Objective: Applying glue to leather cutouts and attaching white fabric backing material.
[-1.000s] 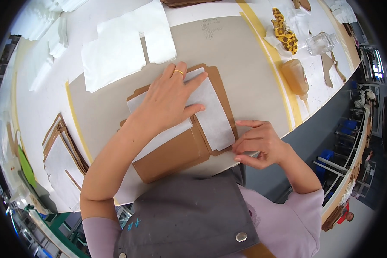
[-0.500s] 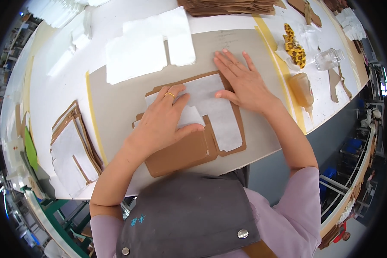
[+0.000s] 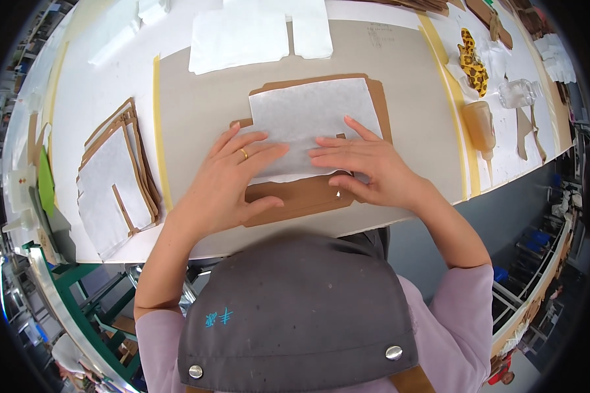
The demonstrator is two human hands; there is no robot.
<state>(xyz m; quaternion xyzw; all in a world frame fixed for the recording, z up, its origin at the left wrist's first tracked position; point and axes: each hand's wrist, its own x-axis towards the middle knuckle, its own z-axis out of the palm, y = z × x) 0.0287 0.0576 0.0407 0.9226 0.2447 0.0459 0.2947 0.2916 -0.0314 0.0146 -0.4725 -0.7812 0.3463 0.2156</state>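
A white lining sheet lies flat on a brown cut panel, whose edges show round it at the top, right and bottom. My left hand, a ring on one finger, rests on the sheet's left part with fingers spread. Facing it, my right hand lies over the right part, its fingers stretched toward the left ones and its thumb near the sheet's lower edge. Part of the slot in the sheet is hidden under the right hand. Both hands hold nothing. The panel rests on a grey mat.
At left stands a pile of lined brown panels. More white sheets lie beyond the work. On the right are a glue bottle, a clear jar and a leopard-print cloth. The table's front edge runs just below the panel.
The white sheet's folded part now lies down over the brown panel. My right hand has come down and in from the panel's upper right; both hands are now closer together. The view has shifted.
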